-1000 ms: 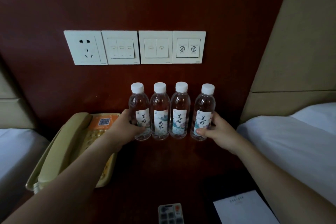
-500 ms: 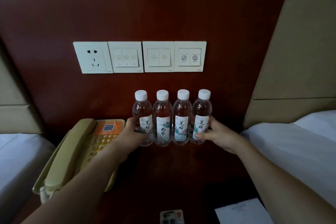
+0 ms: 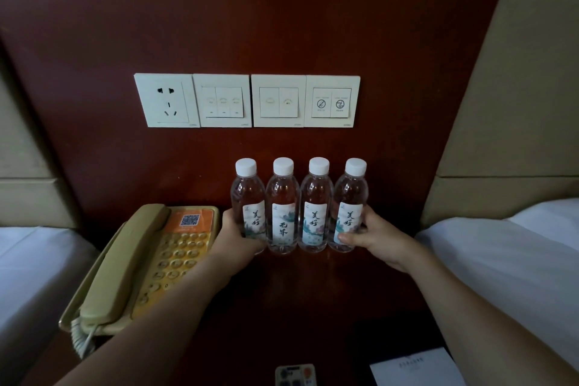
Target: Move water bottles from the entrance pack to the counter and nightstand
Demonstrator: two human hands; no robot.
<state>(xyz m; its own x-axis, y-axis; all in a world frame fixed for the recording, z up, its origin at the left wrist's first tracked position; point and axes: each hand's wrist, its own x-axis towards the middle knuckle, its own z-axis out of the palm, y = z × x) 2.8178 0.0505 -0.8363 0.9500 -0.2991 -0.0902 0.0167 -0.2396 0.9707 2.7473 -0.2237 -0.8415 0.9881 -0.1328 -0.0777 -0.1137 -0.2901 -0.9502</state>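
Note:
Several clear water bottles with white caps and painted labels stand upright in a tight row at the back of the dark wooden nightstand (image 3: 300,298), against the wall panel. My left hand (image 3: 233,240) wraps the leftmost bottle (image 3: 249,204) low on its label. My right hand (image 3: 374,238) grips the rightmost bottle (image 3: 349,204), thumb across the label's lower edge. The two middle bottles (image 3: 299,207) are pressed between the outer ones. Both forearms reach in from the bottom corners.
A beige desk phone (image 3: 147,263) with an orange panel fills the nightstand's left side. A small remote (image 3: 294,374) and a white notepad (image 3: 413,368) lie at the near edge. Wall switches and a socket (image 3: 247,100) sit above the bottles. White beds flank both sides.
The rightmost bottle has been pushed left against the others, closing the gap in the row. Both hands stayed on the outer bottles; the view shifted down slightly.

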